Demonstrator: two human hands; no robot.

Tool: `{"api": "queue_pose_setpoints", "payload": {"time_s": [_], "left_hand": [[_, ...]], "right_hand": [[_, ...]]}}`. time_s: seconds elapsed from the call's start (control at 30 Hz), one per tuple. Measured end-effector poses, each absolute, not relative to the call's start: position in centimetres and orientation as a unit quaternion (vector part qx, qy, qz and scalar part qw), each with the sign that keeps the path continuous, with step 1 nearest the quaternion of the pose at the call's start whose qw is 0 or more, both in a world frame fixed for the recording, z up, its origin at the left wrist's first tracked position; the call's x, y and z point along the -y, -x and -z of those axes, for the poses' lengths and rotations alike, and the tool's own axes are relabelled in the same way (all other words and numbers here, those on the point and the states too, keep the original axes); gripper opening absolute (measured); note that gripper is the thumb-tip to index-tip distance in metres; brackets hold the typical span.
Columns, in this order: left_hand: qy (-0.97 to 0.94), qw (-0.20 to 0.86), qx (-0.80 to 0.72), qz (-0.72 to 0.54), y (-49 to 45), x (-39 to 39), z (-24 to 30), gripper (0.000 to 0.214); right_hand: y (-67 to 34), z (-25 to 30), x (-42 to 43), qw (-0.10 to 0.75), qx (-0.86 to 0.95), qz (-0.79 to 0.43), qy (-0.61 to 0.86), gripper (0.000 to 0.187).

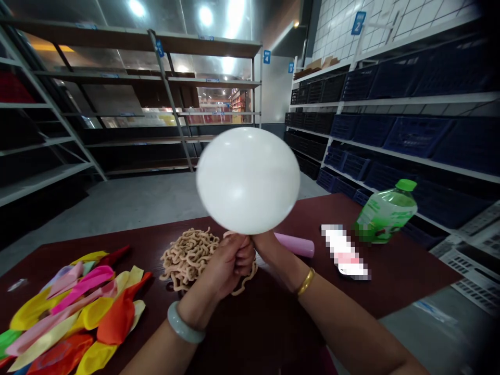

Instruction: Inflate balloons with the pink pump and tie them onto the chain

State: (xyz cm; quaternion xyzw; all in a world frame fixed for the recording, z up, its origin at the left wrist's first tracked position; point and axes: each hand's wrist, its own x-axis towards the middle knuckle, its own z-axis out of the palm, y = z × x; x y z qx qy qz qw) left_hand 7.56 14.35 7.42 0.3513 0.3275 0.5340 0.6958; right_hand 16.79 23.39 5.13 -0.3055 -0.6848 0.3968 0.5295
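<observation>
A white inflated balloon stands upright in front of me, its narrow end down at my hands. My left hand is closed around the balloon's neck, fingers curled. Pressed close beside it, my right hand reaches the balloon's underside; its fingers are hidden behind the balloon and the left hand. The neck itself is covered from sight. Behind my left hand lies a heap of beige, cord-like curly strands. A pink cylinder lies just beyond my right wrist.
Uninflated balloons in many colours are spread over the left of the dark red table. To the right are a phone with a blurred screen and a green-capped bottle. Shelves with dark blue crates line the right wall.
</observation>
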Motion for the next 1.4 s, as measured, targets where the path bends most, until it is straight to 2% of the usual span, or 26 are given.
{"api": "queue_pose_setpoints", "payload": {"time_s": [0.13, 0.23, 0.3, 0.4, 0.5, 0.63, 0.73, 0.83, 0.93, 1.03, 1.13, 1.27, 1.4], "left_hand": [[-0.359, 0.553, -0.375, -0.652, -6.5, -15.0, -7.9, 0.044], [-0.368, 0.392, -0.423, -0.729, -4.6, -15.9, -7.7, 0.037], [-0.406, 0.258, -0.474, -0.737, -3.7, -16.2, -7.2, 0.032], [-0.515, 0.103, -0.524, -0.670, -3.3, -16.4, -6.2, 0.023], [-0.615, 0.031, -0.533, -0.581, -3.9, -16.3, -5.1, 0.008], [-0.670, -0.079, -0.575, -0.463, -4.5, -16.4, -4.0, 0.010], [-0.687, -0.117, -0.587, -0.412, -4.8, -16.6, -3.6, 0.014], [-0.688, -0.109, -0.590, -0.409, -4.9, -16.7, -3.6, 0.015], [-0.693, -0.049, -0.567, -0.443, -5.3, -16.6, -4.1, 0.013], [-0.664, 0.067, -0.518, -0.535, -5.7, -16.2, -4.9, 0.009], [-0.585, 0.221, -0.465, -0.627, -5.9, -15.9, -5.4, 0.020], [-0.440, 0.377, -0.416, -0.700, -5.8, -16.0, -5.4, 0.023], [-0.338, 0.452, -0.358, -0.744, -4.9, -16.5, -5.6, 0.020]], "right_hand": [[-16.4, -5.1, -22.5, 0.501, 0.721, -0.384, 0.287, 0.019], [-16.9, -5.5, -21.1, 0.467, 0.791, -0.287, 0.270, 0.017], [-17.5, -6.1, -20.0, 0.473, 0.820, -0.226, 0.228, 0.020], [-18.1, -7.0, -18.8, 0.498, 0.833, -0.195, 0.142, 0.027], [-18.3, -7.4, -18.7, 0.488, 0.839, -0.181, 0.158, 0.042], [-18.6, -7.4, -19.7, 0.463, 0.845, -0.095, 0.251, 0.045], [-18.9, -7.5, -20.2, 0.437, 0.858, -0.086, 0.257, 0.040], [-19.2, -7.8, -20.2, 0.432, 0.861, -0.107, 0.246, 0.034], [-19.2, -7.8, -19.9, 0.483, 0.831, -0.128, 0.245, 0.028], [-18.9, -7.7, -19.8, 0.544, 0.787, -0.160, 0.242, 0.024], [-18.5, -7.5, -19.9, 0.569, 0.771, -0.194, 0.210, 0.020], [-18.2, -7.1, -20.1, 0.561, 0.784, -0.207, 0.165, 0.015], [-18.0, -6.6, -20.2, 0.526, 0.806, -0.223, 0.156, 0.013]]}}
